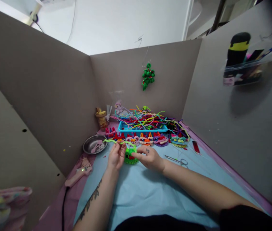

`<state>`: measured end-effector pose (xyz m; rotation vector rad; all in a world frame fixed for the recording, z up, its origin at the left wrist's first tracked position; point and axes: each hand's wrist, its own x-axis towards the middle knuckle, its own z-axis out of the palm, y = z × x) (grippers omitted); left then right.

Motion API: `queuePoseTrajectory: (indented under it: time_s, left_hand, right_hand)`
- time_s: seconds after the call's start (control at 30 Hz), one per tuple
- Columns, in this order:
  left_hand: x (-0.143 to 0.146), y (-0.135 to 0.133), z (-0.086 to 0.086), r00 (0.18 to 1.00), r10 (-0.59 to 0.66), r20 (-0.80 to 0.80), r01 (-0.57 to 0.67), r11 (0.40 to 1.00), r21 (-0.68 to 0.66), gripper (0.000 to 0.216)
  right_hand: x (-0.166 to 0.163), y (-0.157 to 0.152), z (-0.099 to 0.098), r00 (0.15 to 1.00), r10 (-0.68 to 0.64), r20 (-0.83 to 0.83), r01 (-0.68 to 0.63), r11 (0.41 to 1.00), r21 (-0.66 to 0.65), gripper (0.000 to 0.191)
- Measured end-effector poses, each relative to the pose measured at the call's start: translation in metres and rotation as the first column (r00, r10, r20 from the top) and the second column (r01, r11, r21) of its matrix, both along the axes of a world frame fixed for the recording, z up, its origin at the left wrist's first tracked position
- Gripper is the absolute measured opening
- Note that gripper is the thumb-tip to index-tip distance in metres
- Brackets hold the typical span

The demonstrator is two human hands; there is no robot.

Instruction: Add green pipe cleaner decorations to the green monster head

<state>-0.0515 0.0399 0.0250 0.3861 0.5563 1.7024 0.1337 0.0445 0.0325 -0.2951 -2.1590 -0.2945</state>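
My left hand (116,156) pinches a light green pipe cleaner (113,141) that runs up and to the left from a small green fuzzy craft piece (130,158). My right hand (149,156) has its fingers curled on the right side of that green piece, holding it on the blue mat (147,192). Behind my hands stands a row of finished colourful pipe-cleaner figures (147,139).
A blue tray (126,128) heaped with loose pipe cleaners sits at the back. A metal dish (94,144), a pink glue gun (79,173), scissors (177,159) and a small jar (101,117) lie around. Grey cardboard walls enclose the desk; a green ornament (147,76) hangs on the back wall.
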Motion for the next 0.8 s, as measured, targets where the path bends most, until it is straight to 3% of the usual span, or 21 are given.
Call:
queuePoseTrajectory:
  time_s: [0.1, 0.17, 0.33, 0.47, 0.57, 0.8]
  left_hand:
    - [-0.001, 0.000, 0.000, 0.998, -0.032, -0.055, 0.033, 0.999, 0.026, 0.006]
    - [-0.001, -0.001, 0.001, 0.992, -0.050, -0.115, 0.058, 0.996, 0.063, 0.003]
    - [0.002, -0.006, 0.001, 0.929, -0.063, -0.365, 0.118, 0.984, 0.130, 0.028]
    - [0.007, -0.010, -0.003, 0.747, -0.092, -0.658, 0.193, 0.978, 0.083, 0.039]
    - [0.008, -0.011, -0.005, 0.632, -0.098, -0.768, 0.236, 0.969, 0.071, 0.036]
    - [0.005, -0.010, -0.003, 0.690, -0.158, -0.707, 0.221, 0.975, -0.002, 0.042]
  right_hand:
    - [0.002, -0.003, -0.002, 0.999, 0.019, 0.035, -0.019, 1.000, 0.002, 0.022]
    - [0.004, -0.004, -0.003, 0.999, 0.038, 0.036, -0.035, 0.997, -0.064, 0.021]
    - [0.007, -0.003, -0.006, 0.990, 0.104, -0.099, -0.128, 0.952, -0.278, 0.024]
    - [0.002, -0.006, -0.012, 0.979, 0.117, -0.170, -0.180, 0.884, -0.431, 0.020]
    - [-0.002, -0.010, -0.016, 0.974, 0.084, -0.210, -0.190, 0.810, -0.555, 0.015]
    - [-0.006, -0.009, -0.012, 0.952, -0.052, -0.300, -0.195, 0.653, -0.732, 0.010]
